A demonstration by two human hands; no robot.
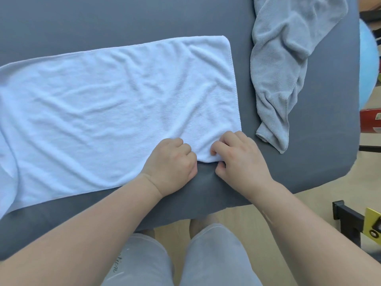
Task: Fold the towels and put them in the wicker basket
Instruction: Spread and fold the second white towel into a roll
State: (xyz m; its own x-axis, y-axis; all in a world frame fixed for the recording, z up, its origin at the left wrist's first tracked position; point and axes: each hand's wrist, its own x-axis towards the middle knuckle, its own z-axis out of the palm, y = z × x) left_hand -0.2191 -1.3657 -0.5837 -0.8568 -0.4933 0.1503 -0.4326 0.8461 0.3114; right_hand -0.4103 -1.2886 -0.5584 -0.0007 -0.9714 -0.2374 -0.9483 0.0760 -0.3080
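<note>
A white towel (107, 112) lies spread flat on the dark grey table (144, 21), its left end running out of view. My left hand (173, 162) is curled on the towel's near edge, close to the near right corner. My right hand (239, 155) pinches that corner between thumb and fingers. A crumpled grey towel (286, 65) lies in a long heap along the table's right side. No wicker basket is in view.
The table's rounded near right corner (340, 166) drops to a wooden floor (288, 211). A blue ball (369, 62), a red box (371, 122) and a black and yellow frame (360, 223) stand to the right. My legs in grey trousers (206, 259) are below.
</note>
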